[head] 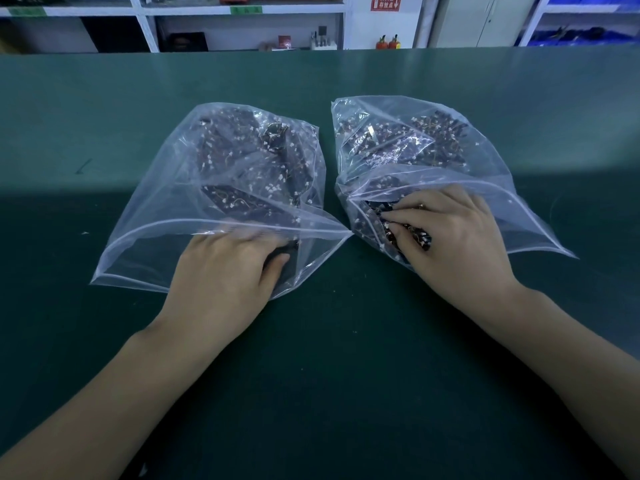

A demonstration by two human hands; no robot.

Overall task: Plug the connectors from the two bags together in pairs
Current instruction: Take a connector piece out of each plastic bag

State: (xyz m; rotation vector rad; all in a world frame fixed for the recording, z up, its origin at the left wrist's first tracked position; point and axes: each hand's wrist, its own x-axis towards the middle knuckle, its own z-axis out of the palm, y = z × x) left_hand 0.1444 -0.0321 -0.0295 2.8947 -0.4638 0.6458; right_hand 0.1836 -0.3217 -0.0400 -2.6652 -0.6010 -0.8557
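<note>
Two clear zip bags lie side by side on the green tabletop [104, 98], mouths toward the person, each stuffed with dark bundles of wired connectors dotted with small white plugs. The left hand [221, 268] reaches into the mouth of the left bag [145, 216]; its fingers are blurred, but the thumb and fingers appear to close around a dark bundle [287, 251] just inside the opening. The right hand [450, 237] is inside the mouth of the right bag [502, 168], fingers curled and pinching at a connector bundle [412, 239] that already pokes out over the bag's lip. No connectors are mated yet, so the task looks to be at its start, with each hand fetching its half of a pair. The main risk here is tangling: the thin wires sit packed together, so pulling one piece could drag its neighbours out and spill them onto the tabletop, or strain a lead at its plug. The slack film could also catch on a plug and lift the whole bag with the hand, since nothing holds either bag down. And because both hands are working at once, neither is free to steady a bag or separate a snag. The bags' near corners meet between the hands, so loose pieces from the two could mix there.
</note>
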